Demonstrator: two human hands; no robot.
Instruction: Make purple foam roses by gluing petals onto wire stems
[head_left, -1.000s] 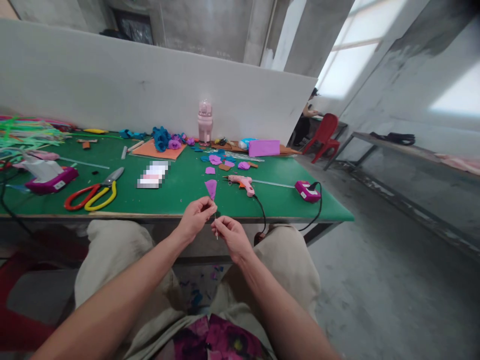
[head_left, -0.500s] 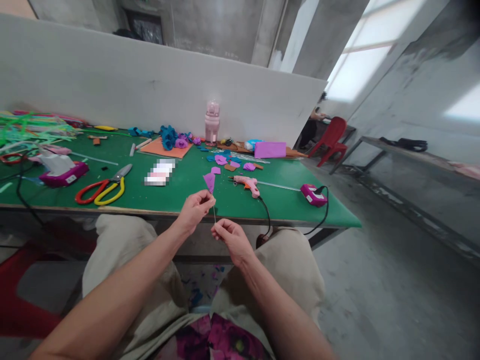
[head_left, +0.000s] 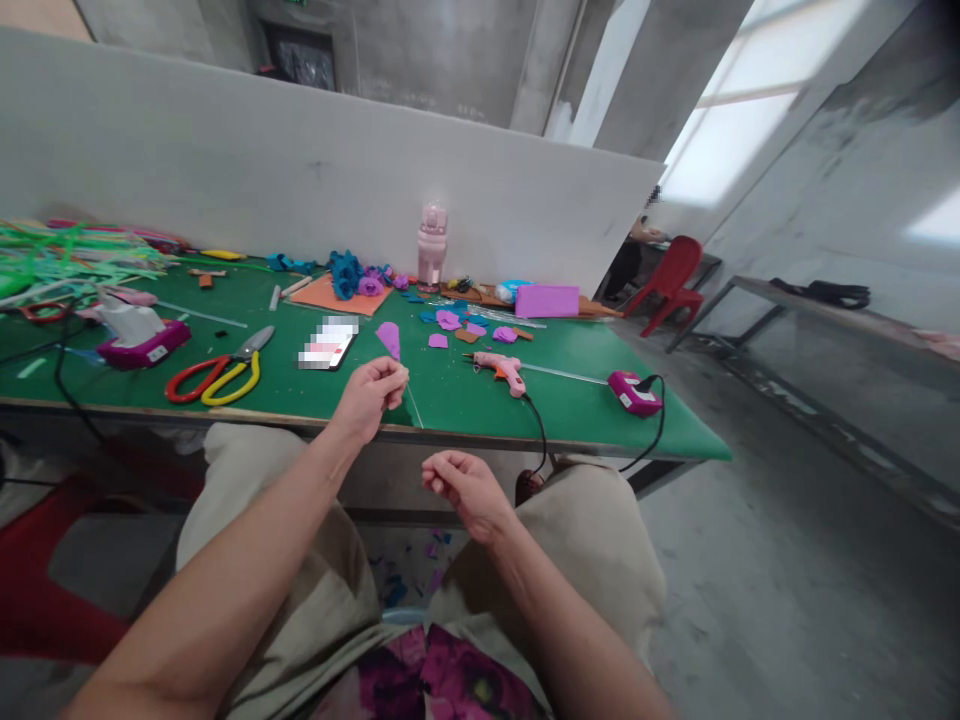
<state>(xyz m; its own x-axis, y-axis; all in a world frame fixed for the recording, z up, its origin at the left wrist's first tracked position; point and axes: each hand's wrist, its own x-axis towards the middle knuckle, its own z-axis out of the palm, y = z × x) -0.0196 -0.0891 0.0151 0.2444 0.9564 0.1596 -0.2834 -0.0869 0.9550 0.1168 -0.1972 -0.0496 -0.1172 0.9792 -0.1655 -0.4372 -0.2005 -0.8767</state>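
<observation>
My left hand (head_left: 371,398) is closed in a pinch over the table's front edge. It grips a thin wire stem (head_left: 415,405) with a purple paper petal (head_left: 388,338) at its top; the wire slants down to the right below my fingers. Lower and to the right, my right hand (head_left: 466,485) hangs in front of the edge, thumb and fingertips pressed together, apart from the wire and with nothing visible in them. On the table beyond lie a pink glue gun (head_left: 501,370) with a glue stick, and several purple, blue and brown paper pieces (head_left: 448,320).
Red-and-yellow-handled scissors (head_left: 225,370) and a phone (head_left: 330,342) lie left on the green table (head_left: 360,405). Blue and purple paper flowers (head_left: 346,275) rest on orange paper. A pink bottle (head_left: 432,248) stands by the white partition (head_left: 510,190). A black cord hangs over the front edge.
My left hand has moved left with the petal and its wire, which now tilts. My right hand has let go of the wire's lower end. The view has shifted slightly.
</observation>
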